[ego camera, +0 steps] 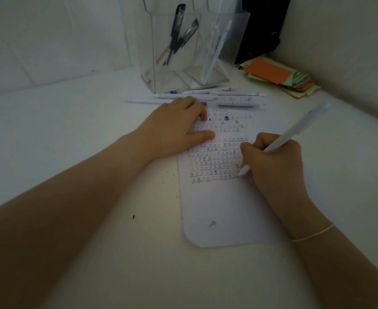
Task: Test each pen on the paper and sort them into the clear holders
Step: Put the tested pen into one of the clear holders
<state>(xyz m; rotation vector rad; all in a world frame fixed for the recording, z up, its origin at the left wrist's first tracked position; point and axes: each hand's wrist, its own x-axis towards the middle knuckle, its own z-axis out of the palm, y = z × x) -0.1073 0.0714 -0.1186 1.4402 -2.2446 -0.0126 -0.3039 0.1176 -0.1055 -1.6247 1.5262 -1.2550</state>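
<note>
White-barrelled pen point(279, 142) sits pinched in the curled fingers of the right hand point(275, 161), its tip touching the white sheet of paper point(223, 208) at the right end of rows of small ink marks. Left hand point(174, 126) lies flat on the sheet's upper part, fingers straight and close together. Beyond it loose white pens point(206, 97) lie beside two clear plastic holders point(183, 52), one holding black pens point(179, 34), the other white ones.
</note>
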